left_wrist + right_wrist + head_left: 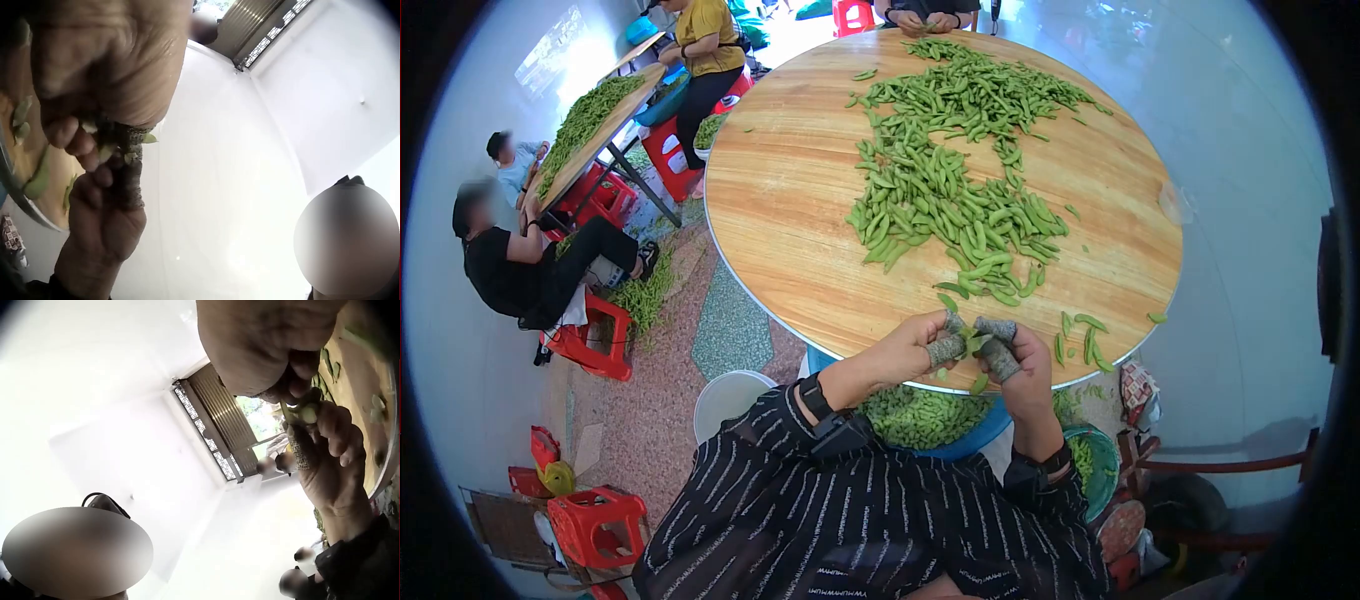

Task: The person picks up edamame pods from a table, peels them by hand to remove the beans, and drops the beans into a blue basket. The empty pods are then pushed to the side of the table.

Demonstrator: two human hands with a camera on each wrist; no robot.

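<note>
Both hands meet over the near edge of the round wooden table (pixel 790 230), with wrapped thumbs and fingers. My left hand (pixel 915 348) and my right hand (pixel 1020 372) pinch a green pod (pixel 974 341) between them, fingers curled. In the right wrist view the pod (pixel 307 414) looks split, with a pale bean showing. The left wrist view has the right hand (pixel 103 228) below the left, bits of green between the fingertips. A long heap of green pods (pixel 940 190) lies beyond the hands.
Loose pods (pixel 1097 350) lie right of the hands. Below the edge are a blue basin of shelled beans (pixel 925 415), a white bucket (pixel 730 400) and a green basket (pixel 1100 470). Other people sit or stand at both tables; red stools (pixel 600 525) stand at the left.
</note>
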